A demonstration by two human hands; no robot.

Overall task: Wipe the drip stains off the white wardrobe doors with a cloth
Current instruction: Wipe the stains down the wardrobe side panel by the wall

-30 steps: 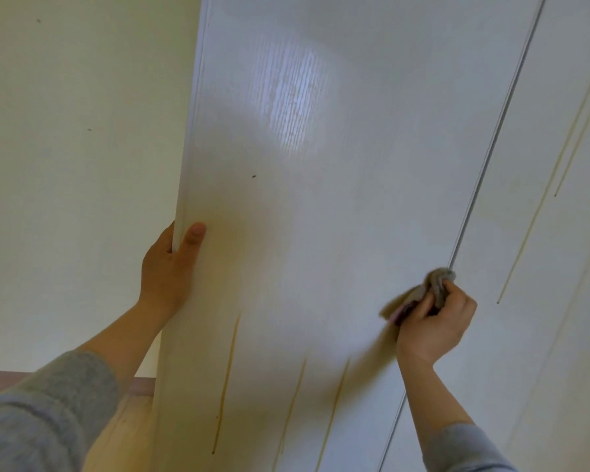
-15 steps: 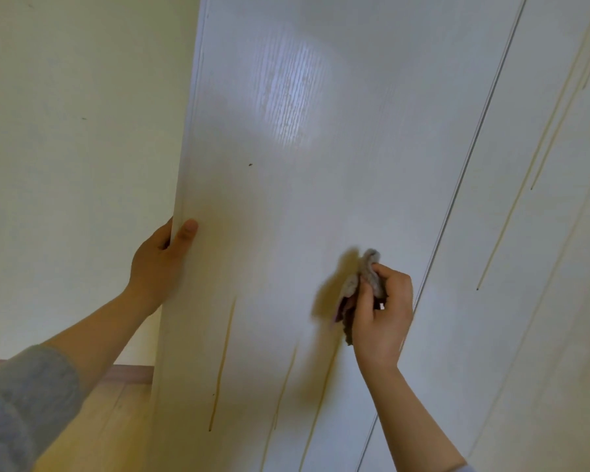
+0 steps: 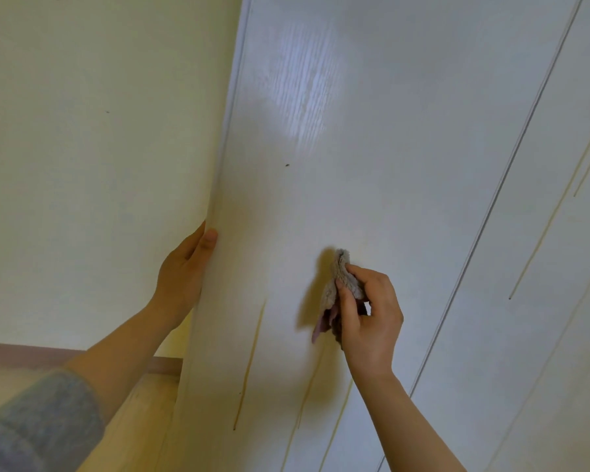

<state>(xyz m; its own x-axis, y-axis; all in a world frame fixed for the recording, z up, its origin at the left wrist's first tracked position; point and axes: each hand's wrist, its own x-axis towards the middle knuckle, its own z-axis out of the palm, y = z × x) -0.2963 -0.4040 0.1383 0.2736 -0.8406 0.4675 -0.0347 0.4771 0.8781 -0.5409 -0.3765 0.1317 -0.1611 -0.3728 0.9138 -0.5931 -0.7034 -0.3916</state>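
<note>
The gray cloth [image 3: 342,284] is bunched up against the middle of the white door [image 3: 406,172]. Brown drip stains [image 3: 249,366] run down the door below it. The right hand [image 3: 370,321] pinches the cloth with curled fingers. The left hand [image 3: 184,274] grips the door's left edge, thumb in front.

White wardrobe door [image 3: 389,165], brown drip stains [image 3: 249,366] down its lower part, dark speck [image 3: 287,164] higher up, wooden floor [image 3: 154,413] beside
</note>
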